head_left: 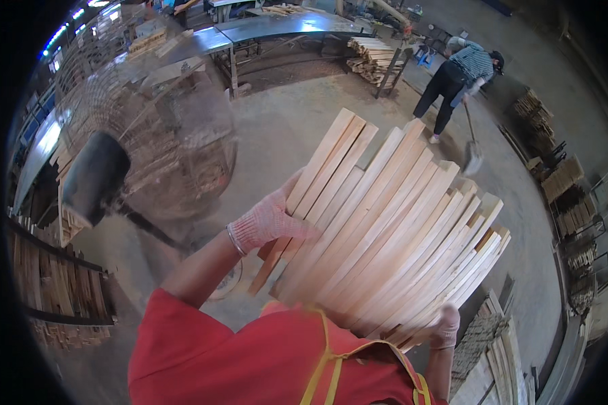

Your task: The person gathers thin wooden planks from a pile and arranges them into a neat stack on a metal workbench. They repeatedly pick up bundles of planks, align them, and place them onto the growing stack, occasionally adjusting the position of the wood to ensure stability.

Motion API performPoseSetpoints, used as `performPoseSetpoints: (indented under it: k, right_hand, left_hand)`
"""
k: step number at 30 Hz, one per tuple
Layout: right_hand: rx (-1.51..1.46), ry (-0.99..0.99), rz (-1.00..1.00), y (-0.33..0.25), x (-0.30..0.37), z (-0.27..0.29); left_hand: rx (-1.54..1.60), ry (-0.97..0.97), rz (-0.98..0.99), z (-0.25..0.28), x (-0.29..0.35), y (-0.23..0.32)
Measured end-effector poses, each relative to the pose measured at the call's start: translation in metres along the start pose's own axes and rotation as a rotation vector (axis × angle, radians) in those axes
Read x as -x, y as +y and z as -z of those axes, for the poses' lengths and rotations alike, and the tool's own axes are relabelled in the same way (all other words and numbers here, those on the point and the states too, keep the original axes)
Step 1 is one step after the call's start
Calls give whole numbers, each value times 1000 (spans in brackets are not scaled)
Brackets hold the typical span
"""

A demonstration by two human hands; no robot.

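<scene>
A wide bundle of pale wooden strips (385, 229) lies across my front, held against my red shirt between both hands. The strips sit side by side with uneven far ends. My left hand (270, 219), in a pinkish knit glove, grips the bundle's left side, thumb over the top and fingers partly hidden beneath. At the lower right, my right hand (444, 327), also gloved, clasps the other side; most of its fingers are hidden by the wood.
A large caged fan (148, 121) with a dark motor stands at left. Wood stacks (61, 280) sit beside it, with more piles (561, 182) along the right. A metal-topped table (284, 27) is at the back. A person (459, 81) with a broom (473, 155) bends at far right.
</scene>
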State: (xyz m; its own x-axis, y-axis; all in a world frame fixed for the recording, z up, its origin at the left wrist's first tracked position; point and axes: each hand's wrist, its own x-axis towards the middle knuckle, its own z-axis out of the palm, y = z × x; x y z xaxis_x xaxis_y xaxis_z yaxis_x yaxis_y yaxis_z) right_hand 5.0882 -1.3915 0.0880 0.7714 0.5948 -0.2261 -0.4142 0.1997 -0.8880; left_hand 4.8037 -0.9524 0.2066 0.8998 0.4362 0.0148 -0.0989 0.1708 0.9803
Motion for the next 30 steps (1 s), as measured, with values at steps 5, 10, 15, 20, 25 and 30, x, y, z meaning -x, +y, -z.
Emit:
performPoseSetpoints:
  k: [5, 10, 15, 20, 25, 30]
  right_hand:
    - [34, 28, 9, -15, -100, 36]
    - [-181, -249, -118, -6, -101, 15]
    - [18, -392, 2, -7, -134, 37]
    - [7, -502, -57, 33, -108, 39]
    - [88, -472, 52, 27, -99, 60]
    - [29, -384, 13, 29, -81, 83]
  left_hand:
    - [16, -2, -35, 6, -85, 7]
    - [8, 86, -79, -33, -37, -31]
    - [-67, 268, -207, -63, 27, -38]
    - [-174, 447, -213, -98, 129, -66]
    - [-281, 437, -345, -113, 159, -74]
    - [-174, 403, -338, -130, 173, -72]
